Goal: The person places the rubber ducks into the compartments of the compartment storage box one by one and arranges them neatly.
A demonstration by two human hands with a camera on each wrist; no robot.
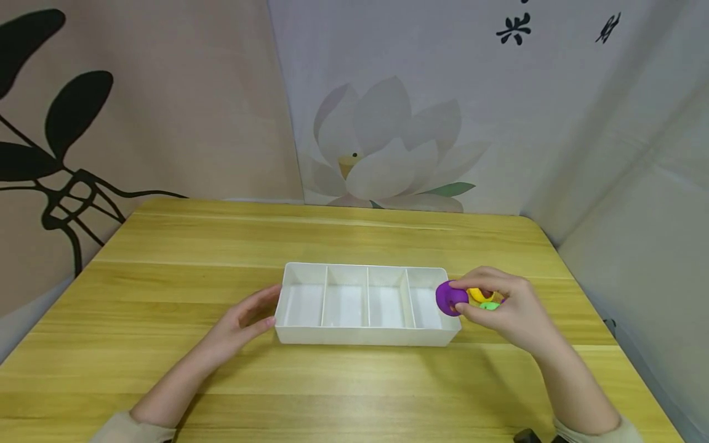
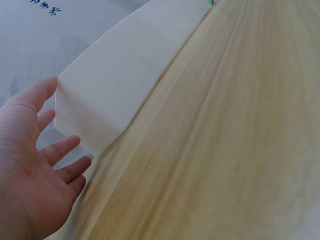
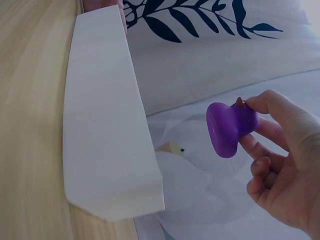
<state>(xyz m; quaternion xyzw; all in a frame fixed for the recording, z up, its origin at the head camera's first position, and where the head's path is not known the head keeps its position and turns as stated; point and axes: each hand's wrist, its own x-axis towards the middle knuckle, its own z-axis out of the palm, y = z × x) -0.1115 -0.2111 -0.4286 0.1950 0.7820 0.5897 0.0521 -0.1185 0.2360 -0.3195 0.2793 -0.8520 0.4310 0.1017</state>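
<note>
The fingers of the right hand point(image 1: 512, 311) pinch a purple toy point(image 1: 450, 299), holding it up at the right end of a white box point(image 1: 365, 336). The left hand point(image 1: 235, 329) has its fingers loosely spread, thumb touching the box's left end. The box has four compartments in a row. Beside its right end, partly hidden by the right hand, are a yellow object point(image 1: 479, 294) and a green object point(image 1: 490, 306). The wooden surface point(image 1: 332, 394) lies beneath.

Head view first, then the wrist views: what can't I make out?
Head view: yellow piece and green piece, partly hidden by the right hand.
Head view: black object, cut off by the bottom edge.
Both wrist views: inside of the white box, hidden by its outer walls.
</note>
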